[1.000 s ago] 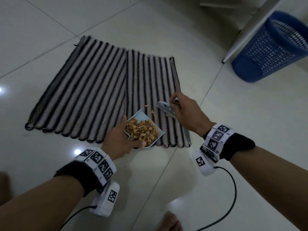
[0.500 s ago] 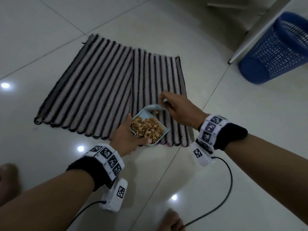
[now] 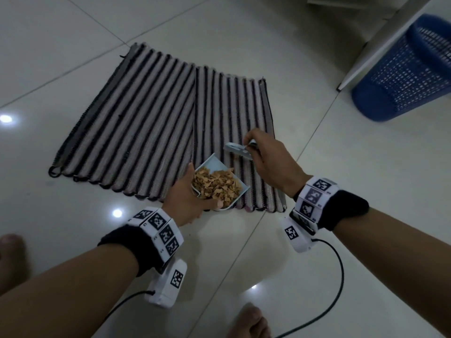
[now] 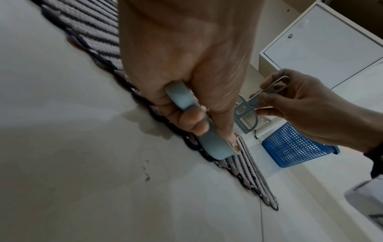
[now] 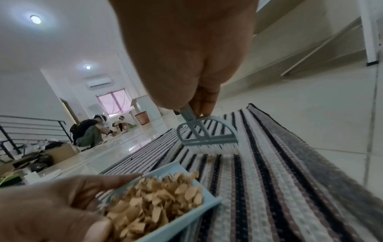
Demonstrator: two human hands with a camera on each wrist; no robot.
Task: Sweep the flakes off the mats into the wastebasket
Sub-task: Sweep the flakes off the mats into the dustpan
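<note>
My left hand [image 3: 188, 196] is gripping the dustpan [image 3: 220, 184] heaped with flakes [image 3: 216, 185] at lower centre, its open lip pointing to the upper left, while my right hand [image 3: 271, 162] is pinching the small brush [image 3: 235, 150] by its handle, bristles touching the mats [image 3: 156, 132]. The pan is sitting over the mats' near edge, bare tile floor [image 3: 341, 167] lying open on every side. The blue wastebasket [image 3: 402, 76] is standing well apart at the upper right.

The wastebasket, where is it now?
In the head view the blue wastebasket stands on the floor at the upper right, beyond the mats, beside a white cabinet.
</note>
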